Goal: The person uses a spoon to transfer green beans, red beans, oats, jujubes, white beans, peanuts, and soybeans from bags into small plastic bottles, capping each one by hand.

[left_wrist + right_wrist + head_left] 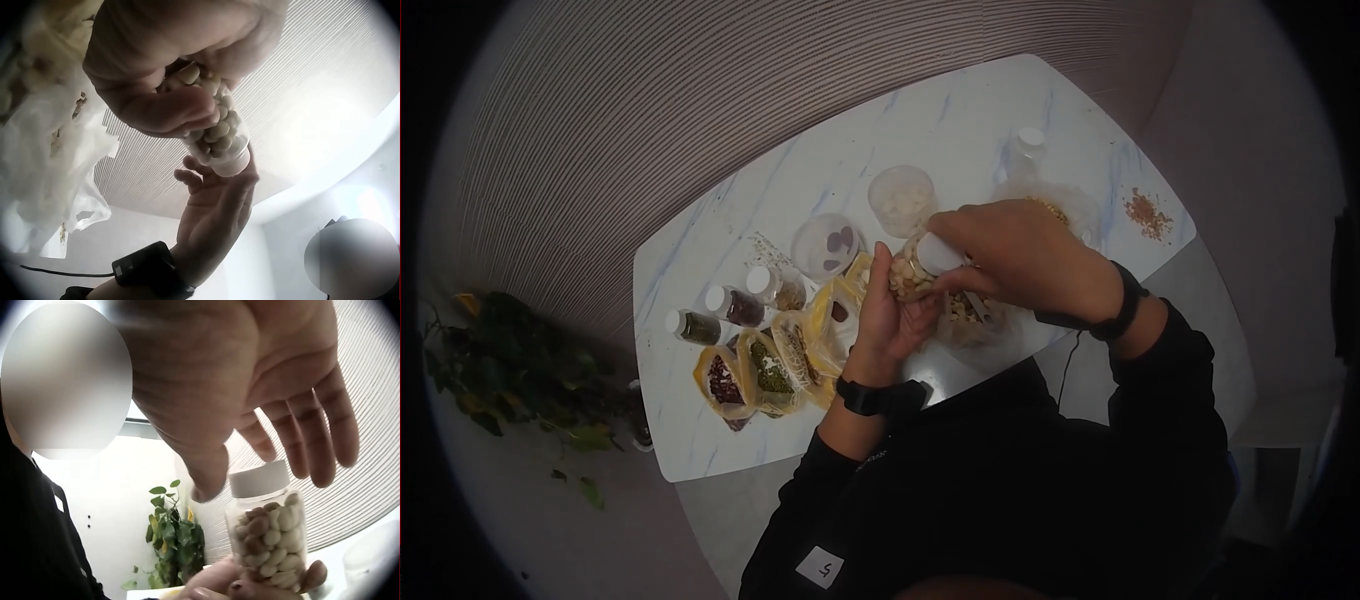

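My left hand (890, 318) grips a clear jar (912, 275) of pale and brownish nuts or beans, fingers curled round its body, as the left wrist view also shows at the hand (181, 44). A white lid (259, 480) sits on top of the jar (272, 540). Around that lid, my right hand (1035, 255) hovers with thumb and fingers spread; in the right wrist view the hand (250, 375) has loosely extended fingers, with a gap between thumb and lid. Whether any fingertip behind the lid touches it cannot be told.
Three lidded jars (698, 327) stand at the table's left, behind opened yellow bags (722, 380). Two round tubs (902, 200) are beyond my hands. Another white-lidded jar (1030, 150) stands farther right, and brown crumbs (1148, 215) lie near the table's right edge.
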Demonstrator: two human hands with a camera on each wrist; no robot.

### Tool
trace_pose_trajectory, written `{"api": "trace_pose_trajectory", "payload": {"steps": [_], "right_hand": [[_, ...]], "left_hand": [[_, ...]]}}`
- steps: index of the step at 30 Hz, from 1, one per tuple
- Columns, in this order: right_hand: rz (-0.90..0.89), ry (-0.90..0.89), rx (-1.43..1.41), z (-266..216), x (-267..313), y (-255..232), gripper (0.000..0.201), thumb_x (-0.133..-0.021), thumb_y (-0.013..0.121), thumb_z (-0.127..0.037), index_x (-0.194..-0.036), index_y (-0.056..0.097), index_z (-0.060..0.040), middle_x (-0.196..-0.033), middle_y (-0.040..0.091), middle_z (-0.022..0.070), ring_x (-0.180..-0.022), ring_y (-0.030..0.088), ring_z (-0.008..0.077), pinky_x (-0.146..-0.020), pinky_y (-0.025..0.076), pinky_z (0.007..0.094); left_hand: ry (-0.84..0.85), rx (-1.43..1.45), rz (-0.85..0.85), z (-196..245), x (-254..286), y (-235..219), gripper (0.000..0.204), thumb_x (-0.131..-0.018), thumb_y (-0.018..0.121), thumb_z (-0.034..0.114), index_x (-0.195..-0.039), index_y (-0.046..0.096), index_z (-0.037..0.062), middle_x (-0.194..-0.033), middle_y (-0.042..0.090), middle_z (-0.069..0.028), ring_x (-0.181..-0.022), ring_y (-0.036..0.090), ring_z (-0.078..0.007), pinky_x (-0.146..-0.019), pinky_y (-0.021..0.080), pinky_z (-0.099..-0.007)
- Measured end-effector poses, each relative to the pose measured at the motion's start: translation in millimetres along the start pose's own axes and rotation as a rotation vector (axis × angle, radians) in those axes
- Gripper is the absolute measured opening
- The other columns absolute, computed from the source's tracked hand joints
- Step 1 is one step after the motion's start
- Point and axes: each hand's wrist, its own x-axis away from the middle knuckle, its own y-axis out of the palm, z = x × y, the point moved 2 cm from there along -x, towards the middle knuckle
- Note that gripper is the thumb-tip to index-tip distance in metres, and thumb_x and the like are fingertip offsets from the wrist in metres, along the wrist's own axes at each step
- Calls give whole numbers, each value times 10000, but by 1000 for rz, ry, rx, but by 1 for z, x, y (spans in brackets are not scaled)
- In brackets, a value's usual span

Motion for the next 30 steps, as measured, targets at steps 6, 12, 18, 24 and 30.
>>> {"api": "trace_pose_trajectory", "payload": {"steps": [6,12,18,24,30], "right_hand": [[99,-86,-60,-5,0,-3,475,-813,718,-321,-1177,550,-66,-930,617,90,-788,613,281,-678,492,373],[4,100,-28,-4,0,-2,472,-809,720,-348,-1141,571,-47,-915,631,102,-828,633,296,-689,493,366],[-148,212,-51,-4,-5,-7,455,-809,734,-308,-1135,578,-31,-849,644,124,-771,649,293,-632,492,366],[268,74,10,37,-23,-29,425,-816,733,-322,-1128,608,-61,-726,593,102,-588,531,208,-576,449,316],[62,333,340,112,-54,-11,370,-810,694,-356,-1000,627,-46,-762,646,142,-695,635,316,-618,484,417]], "left_hand": [[-5,-18,24,1,3,6,687,-962,249,661,-1193,522,74,-785,633,-62,-454,527,-95,-348,375,-176],[43,-46,-85,0,3,3,665,-978,256,629,-1235,516,72,-862,655,-66,-512,556,-93,-379,396,-171],[143,-79,-61,-2,2,-2,711,-964,247,656,-1265,496,61,-918,648,-63,-560,558,-102,-419,423,-200],[273,-189,124,6,4,13,729,-968,243,647,-1310,430,31,-1058,624,-162,-592,580,-194,-434,461,-272],[290,-149,110,8,4,0,646,-1001,250,578,-1299,408,27,-1040,613,-167,-611,572,-198,-438,464,-290]]}}
